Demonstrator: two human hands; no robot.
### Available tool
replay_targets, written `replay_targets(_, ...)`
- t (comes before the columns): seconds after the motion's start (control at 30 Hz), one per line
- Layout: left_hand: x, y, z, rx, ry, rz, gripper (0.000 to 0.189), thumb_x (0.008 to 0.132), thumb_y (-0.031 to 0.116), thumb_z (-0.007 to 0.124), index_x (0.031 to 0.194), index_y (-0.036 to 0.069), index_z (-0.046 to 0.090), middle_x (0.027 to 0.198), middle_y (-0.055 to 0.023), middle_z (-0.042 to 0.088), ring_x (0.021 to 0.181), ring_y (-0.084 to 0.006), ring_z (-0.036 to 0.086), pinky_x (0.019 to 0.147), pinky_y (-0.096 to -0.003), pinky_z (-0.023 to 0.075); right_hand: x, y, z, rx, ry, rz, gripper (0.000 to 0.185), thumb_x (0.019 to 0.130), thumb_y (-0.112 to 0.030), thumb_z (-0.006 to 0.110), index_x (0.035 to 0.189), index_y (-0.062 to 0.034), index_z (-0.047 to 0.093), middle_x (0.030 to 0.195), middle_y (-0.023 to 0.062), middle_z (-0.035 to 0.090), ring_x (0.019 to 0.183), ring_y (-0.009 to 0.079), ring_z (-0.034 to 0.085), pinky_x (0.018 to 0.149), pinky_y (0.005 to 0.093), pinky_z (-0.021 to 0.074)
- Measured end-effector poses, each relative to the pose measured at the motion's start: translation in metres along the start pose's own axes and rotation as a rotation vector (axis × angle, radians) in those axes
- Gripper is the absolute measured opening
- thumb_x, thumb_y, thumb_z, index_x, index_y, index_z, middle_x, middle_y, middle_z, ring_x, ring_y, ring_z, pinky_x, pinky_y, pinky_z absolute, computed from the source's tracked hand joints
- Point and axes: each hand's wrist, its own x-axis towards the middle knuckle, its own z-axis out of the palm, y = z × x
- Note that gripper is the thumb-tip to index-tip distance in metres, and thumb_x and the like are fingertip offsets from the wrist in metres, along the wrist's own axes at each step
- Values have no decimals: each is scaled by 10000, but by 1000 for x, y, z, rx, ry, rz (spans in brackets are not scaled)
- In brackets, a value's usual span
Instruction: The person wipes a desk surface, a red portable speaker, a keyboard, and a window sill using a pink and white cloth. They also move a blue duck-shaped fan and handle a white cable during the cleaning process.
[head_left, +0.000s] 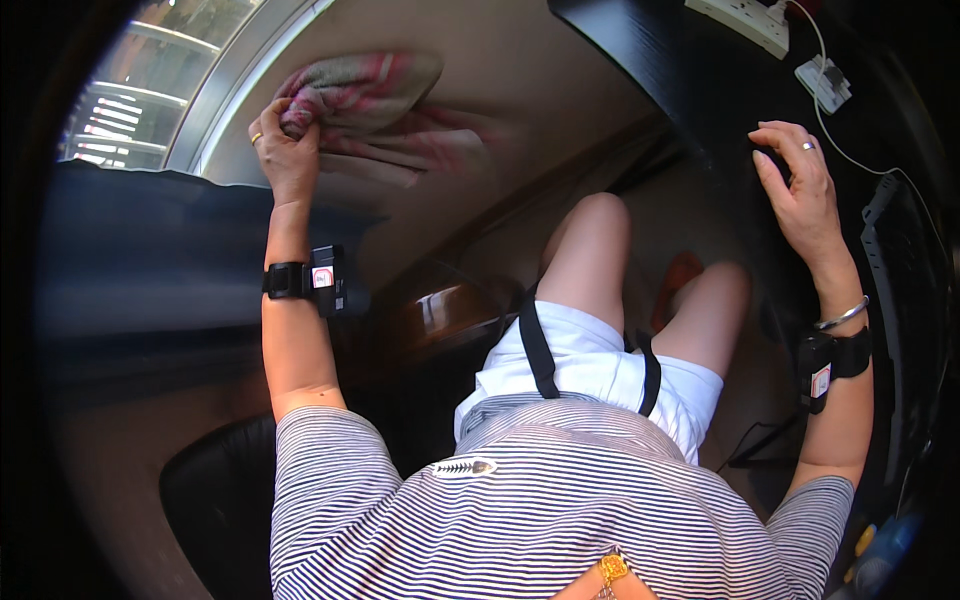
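My left hand (289, 154), with a ring on one finger, grips the bunched end of a pink and grey checked cloth (375, 86). The rest of the cloth hangs out to the right of the hand, its lower part blurred. Beyond it is a pale wall surface, beside a window frame (217, 82). My right hand (802, 176) holds nothing; its fingers are slightly curled and apart, over or beside a black surface (675, 45). Whether it touches that surface I cannot tell. Both forearms wear black strapped devices.
At the upper right lie a white power strip (742, 22) and a white plug adapter or socket (823, 82) with a pale cable. A dark blue surface (165, 255) spans the left side. A black chair (225, 502) is at lower left, and a glossy brown object (442, 311) sits left of my legs.
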Motion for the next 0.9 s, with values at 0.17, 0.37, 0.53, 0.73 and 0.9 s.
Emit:
replay_targets(0.17, -49, -33, 8, 66, -149, -168, 461, 750, 145, 759, 1162, 93, 558, 1136, -181, 555, 1063, -416, 562, 886, -477, 492, 0, 1, -1, 11, -16, 22, 179, 918, -107, 589, 1070, -29, 642, 1156, 112, 630, 1090, 277, 590, 949, 365, 471)
replay_targets(0.37, -98, -61, 14, 115, -299, -281, 460, 747, 166, 756, 1145, 105, 534, 1153, -173, 559, 1052, -427, 573, 870, -490, 496, 3, -2, -3, 9, -26, 6, 174, 926, -104, 581, 1072, -31, 642, 1162, 108, 627, 1095, 268, 589, 949, 368, 473)
replay_targets(0.53, -88, -47, 11, -454, -368, -770, 476, 775, 135, 756, 1192, 13, 563, 1055, -130, 668, 940, -228, 645, 825, -354, 513, 3, -3, -6, -13, 27, 3, 156, 905, -90, 582, 1038, -34, 641, 1094, 118, 617, 1045, 297, 584, 906, 383, 481)
replay_targets(0.73, -7, 42, -20, -1380, -366, -807, 258, 981, 202, 627, 1210, 83, 604, 1094, -41, 671, 1008, -136, 631, 887, -311, 519, -1, 1, -3, 14, 41, -4, 151, 879, -79, 614, 1018, -27, 639, 1092, 125, 625, 1047, 313, 584, 911, 379, 481)
replay_targets(0.9, 54, 138, -33, -1647, -332, -885, 383, 1014, 252, 560, 1358, 89, 515, 1289, -72, 599, 1180, -194, 576, 1015, -363, 469, 2, -8, -6, 343, 48, 187, 199, 944, -196, 600, 1021, -21, 655, 1051, 94, 643, 1010, 258, 592, 865, 352, 489)
